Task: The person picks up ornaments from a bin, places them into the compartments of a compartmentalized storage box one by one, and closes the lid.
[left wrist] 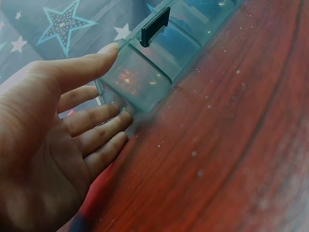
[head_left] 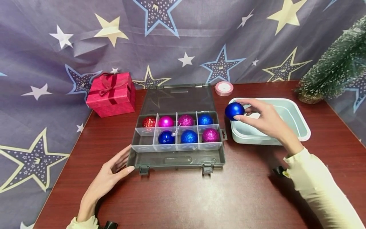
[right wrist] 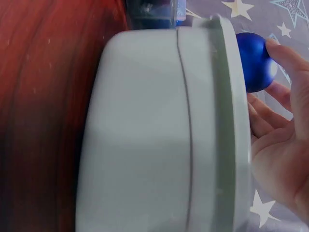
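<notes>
A matte blue ball ornament is pinched between the thumb and fingers of my right hand, over the left rim of a pale green basin. In the right wrist view the blue ball shows above the basin's rim. My left hand touches the left front corner of a grey see-through divided box, thumb at the front, fingers along the side. Its lid leans back, raised. Several shiny red, pink, purple and blue balls sit singly in compartments; the front-left compartment holds no ball.
A red gift box with a bow stands at the back left. Behind the divided box lies a pink ribbon roll. A frosted small tree rises at the back right. A star-patterned cloth hangs behind the table.
</notes>
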The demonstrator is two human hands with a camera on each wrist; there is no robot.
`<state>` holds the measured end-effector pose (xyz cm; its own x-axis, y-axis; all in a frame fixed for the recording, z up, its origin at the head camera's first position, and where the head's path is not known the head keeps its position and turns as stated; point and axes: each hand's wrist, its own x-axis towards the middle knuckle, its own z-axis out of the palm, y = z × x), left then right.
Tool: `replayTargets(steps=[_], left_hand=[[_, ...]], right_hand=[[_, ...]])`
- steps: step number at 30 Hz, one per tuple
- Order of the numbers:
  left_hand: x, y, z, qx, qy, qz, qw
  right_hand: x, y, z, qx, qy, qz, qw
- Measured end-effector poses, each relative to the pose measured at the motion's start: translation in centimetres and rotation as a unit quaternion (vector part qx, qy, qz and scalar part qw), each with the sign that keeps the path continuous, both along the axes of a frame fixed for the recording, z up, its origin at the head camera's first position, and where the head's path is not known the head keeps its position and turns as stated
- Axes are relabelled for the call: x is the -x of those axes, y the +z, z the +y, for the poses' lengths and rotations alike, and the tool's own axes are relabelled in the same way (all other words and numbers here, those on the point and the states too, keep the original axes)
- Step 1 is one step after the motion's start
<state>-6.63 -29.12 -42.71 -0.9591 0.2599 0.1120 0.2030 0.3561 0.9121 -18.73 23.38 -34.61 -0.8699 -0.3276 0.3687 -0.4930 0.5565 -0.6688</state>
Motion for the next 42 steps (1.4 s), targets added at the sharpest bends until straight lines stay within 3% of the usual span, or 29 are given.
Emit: replayTargets(steps=[7,21,42], left_hand=[[0.1,0.0,0.1,-0.001,-0.003,0.0,1.0],[0.4,0.0,0.4,0.003,-0.006,-0.002,1.0],[0.0,0.1,0.2,0.005,0.0,-0.006,1.0]], right_hand=[[0.2,-0.2,-1.4,0.015,0.026,0.034,0.999],[0.5,-0.6,-4.1,0.03,0.082,0.048,0.995],[1.6,0.2,-9.6,0.043,0.164,0.005,0.9855]])
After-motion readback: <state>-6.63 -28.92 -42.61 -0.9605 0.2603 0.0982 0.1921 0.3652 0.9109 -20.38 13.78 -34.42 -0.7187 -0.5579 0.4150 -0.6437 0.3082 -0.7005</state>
